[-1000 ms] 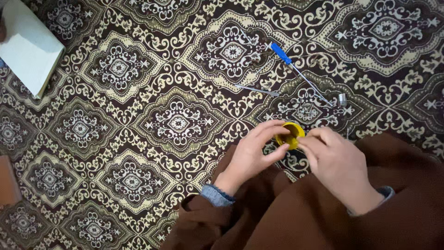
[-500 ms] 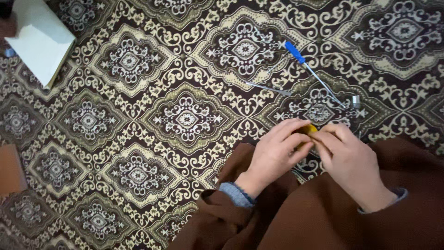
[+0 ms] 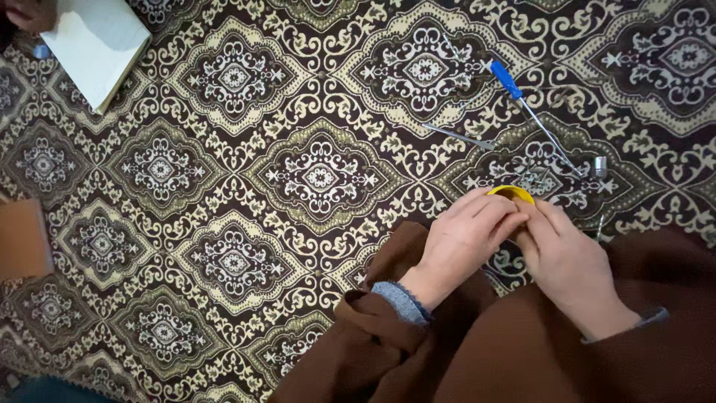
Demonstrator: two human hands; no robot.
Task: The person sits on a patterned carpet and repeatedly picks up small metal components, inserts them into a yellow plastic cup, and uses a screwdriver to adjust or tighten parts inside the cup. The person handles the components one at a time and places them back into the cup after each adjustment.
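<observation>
1. My two hands meet in the lower right of the frame, over a carpet (image 3: 224, 186) patterned in dark brown and cream medallions.
2. Between them I hold a small yellow ring (image 3: 512, 193); only its upper arc shows above my fingers, right of the frame's centre.
3. My left hand (image 3: 466, 239) is clenched around the ring from the left, its fingers curled over the near side, probably to steady the ring.
4. My right hand (image 3: 567, 257) closes on the ring from the right, thumb and fingertips pinching toward the same spot. Both grips are grasping the ring, not released.
5. My brown sleeves (image 3: 522, 351) fill the lower right corner, with a blue cuff (image 3: 403, 301) showing at the left wrist.
6. Just above my hands on the carpet lies a screwdriver (image 3: 533, 119) with a blue handle, slanting from the upper middle down to the right.
7. A thin metal rod (image 3: 459, 136) lies just left of it, and a small silver cylinder (image 3: 600, 166) stands near the screwdriver's tip.
8. A white book (image 3: 97, 45) rests in the upper left corner, well apart from my hands.
9. A brown flat thing (image 3: 22, 239) shows at the left edge; I cannot tell what it is.
10. Nothing lies between my hands and the tools.
</observation>
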